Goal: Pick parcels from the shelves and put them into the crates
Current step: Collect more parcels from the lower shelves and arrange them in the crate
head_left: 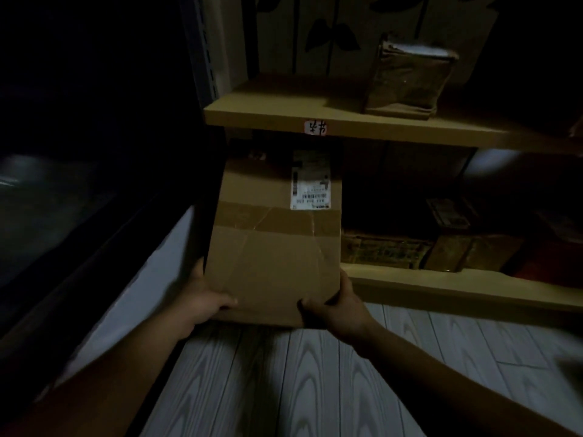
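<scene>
Head view: gripping box [277, 247] at near corners, left hand [202, 299] and right hand [336, 305] clamping it, half off lower shelf [457, 287]; seeming stiff, bulky, needing underside support.

cardboard parcel [274, 247] | gripped by left hand [205, 301], right hand [339, 307]

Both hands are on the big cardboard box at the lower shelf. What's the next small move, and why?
Probably draw the cardboard box straight back: left hand and right hand grip its near corners, but its far end sits under the upper shelf.
</scene>
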Demonstrator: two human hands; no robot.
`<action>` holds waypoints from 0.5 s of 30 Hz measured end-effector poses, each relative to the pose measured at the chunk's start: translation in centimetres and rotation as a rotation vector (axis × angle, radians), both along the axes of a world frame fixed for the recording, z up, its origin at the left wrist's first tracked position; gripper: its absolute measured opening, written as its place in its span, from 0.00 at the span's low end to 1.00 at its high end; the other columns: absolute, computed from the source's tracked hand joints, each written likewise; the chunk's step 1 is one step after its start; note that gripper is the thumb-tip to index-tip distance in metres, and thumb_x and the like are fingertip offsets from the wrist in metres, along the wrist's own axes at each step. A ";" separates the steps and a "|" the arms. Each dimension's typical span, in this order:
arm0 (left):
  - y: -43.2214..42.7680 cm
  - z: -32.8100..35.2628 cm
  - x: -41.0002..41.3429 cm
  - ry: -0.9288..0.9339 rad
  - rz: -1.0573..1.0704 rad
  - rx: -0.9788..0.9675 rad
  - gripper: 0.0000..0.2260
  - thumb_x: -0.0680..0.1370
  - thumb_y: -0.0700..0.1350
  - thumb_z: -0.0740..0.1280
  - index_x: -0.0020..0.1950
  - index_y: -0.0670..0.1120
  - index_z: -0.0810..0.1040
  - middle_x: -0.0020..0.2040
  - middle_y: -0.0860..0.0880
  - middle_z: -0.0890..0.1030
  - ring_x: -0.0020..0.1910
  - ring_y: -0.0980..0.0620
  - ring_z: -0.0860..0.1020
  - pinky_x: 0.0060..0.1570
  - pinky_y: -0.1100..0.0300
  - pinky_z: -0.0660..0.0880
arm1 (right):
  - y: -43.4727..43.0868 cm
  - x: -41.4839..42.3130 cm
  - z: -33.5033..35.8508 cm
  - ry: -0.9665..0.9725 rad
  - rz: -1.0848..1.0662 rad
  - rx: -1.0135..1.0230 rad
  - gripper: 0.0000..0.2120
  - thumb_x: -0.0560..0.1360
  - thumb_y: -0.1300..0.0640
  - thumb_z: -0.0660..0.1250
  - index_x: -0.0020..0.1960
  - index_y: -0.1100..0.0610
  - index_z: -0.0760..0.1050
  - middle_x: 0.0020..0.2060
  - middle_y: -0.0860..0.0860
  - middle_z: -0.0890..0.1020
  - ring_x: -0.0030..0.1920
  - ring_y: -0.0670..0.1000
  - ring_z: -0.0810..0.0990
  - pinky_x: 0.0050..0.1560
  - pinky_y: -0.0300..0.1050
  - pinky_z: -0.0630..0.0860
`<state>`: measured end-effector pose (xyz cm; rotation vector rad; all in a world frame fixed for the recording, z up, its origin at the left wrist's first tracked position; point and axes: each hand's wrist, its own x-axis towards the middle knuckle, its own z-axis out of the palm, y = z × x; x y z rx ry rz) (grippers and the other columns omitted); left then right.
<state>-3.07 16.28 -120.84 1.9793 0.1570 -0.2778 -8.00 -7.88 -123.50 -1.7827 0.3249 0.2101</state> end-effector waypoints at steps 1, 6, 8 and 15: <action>0.0 -0.2 -0.8 0.012 -0.012 0.011 0.40 0.69 0.34 0.74 0.74 0.49 0.56 0.64 0.47 0.72 0.56 0.51 0.71 0.53 0.59 0.69 | 0.0 -0.6 -0.4 0.017 0.013 0.039 0.53 0.60 0.45 0.79 0.73 0.34 0.48 0.64 0.49 0.71 0.63 0.57 0.74 0.56 0.60 0.79; 0.1 -2.4 -3.5 0.022 -0.004 0.033 0.36 0.72 0.36 0.72 0.73 0.47 0.57 0.64 0.46 0.72 0.60 0.48 0.71 0.59 0.52 0.70 | 0.3 -3.4 -1.7 0.065 0.011 0.024 0.50 0.68 0.55 0.77 0.75 0.40 0.45 0.58 0.46 0.72 0.61 0.54 0.74 0.57 0.56 0.79; 0.4 -4.1 -4.2 0.034 0.009 0.035 0.38 0.71 0.36 0.73 0.73 0.47 0.55 0.66 0.45 0.71 0.63 0.45 0.71 0.63 0.49 0.69 | 0.8 -4.6 -2.6 0.078 -0.002 -0.028 0.49 0.68 0.53 0.76 0.74 0.38 0.45 0.63 0.48 0.72 0.63 0.55 0.73 0.61 0.59 0.76; 1.7 -7.6 -6.5 0.082 0.055 0.065 0.45 0.69 0.37 0.75 0.77 0.48 0.48 0.70 0.44 0.67 0.67 0.43 0.68 0.68 0.46 0.65 | 2.7 -7.7 -5.5 0.100 -0.040 -0.038 0.47 0.67 0.51 0.76 0.72 0.33 0.46 0.65 0.49 0.72 0.64 0.58 0.74 0.58 0.62 0.78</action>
